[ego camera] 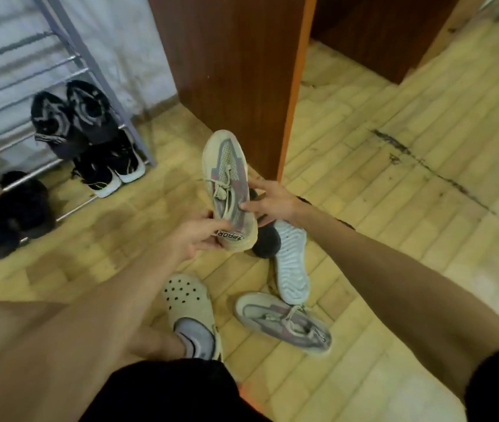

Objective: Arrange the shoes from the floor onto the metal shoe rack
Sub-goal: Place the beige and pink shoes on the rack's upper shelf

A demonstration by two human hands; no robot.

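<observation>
**Knit, rubber, bright metal and worn wood**

The cabinet panel [233, 71] is reddish wood-grain board, smooth with a low sheen. Just in front of it, the sneaker [227, 178] shows matt perforated knit cloth and a scuffed rubber rim. Left of the panel, the shoe rack [77, 41] has glossy metal rails. Right of the panel, the floor [364, 166] is dull, stained wood parquet. Well below the panel, the clog [187, 296] looks like matt moulded plastic.
</observation>
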